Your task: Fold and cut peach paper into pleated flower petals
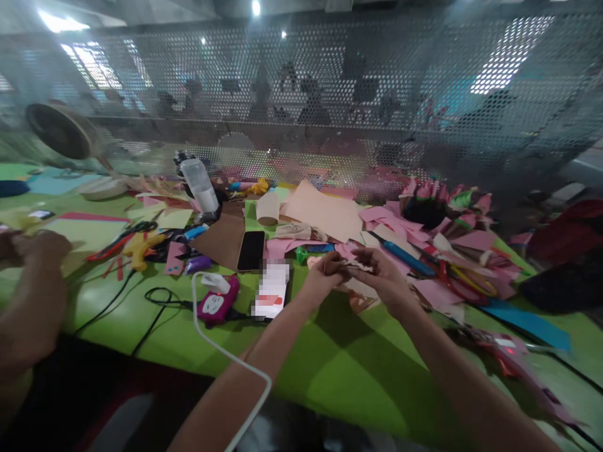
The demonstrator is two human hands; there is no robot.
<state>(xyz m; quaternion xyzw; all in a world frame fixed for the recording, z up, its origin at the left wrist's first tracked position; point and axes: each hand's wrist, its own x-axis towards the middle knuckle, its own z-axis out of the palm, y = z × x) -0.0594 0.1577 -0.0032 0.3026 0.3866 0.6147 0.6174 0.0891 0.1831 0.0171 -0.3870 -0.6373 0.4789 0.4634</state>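
Over the green table point(377, 370), my left hand point(326, 274) and my right hand point(380, 274) come together with fingers pinched. Between the fingertips is a small pale brown paper piece point(352, 266), partly covered by the fingers, so its exact shape is unclear. Just below my hands lies a brownish paper scrap point(362, 301). To the left of my left forearm rests a phone with a lit white screen point(272, 292). A pink glue gun point(513, 351) lies to the right of my right forearm.
Pink paper scraps point(400, 225), a blue-handled tool point(407, 257) and red-handled scissors point(455, 282) lie at right. Farther left are a dark phone point(251, 251), a magenta power block point(217, 307) with cables, a bottle point(200, 185) and a fan point(61, 130). A co-worker's hand point(42, 251) is at far left.
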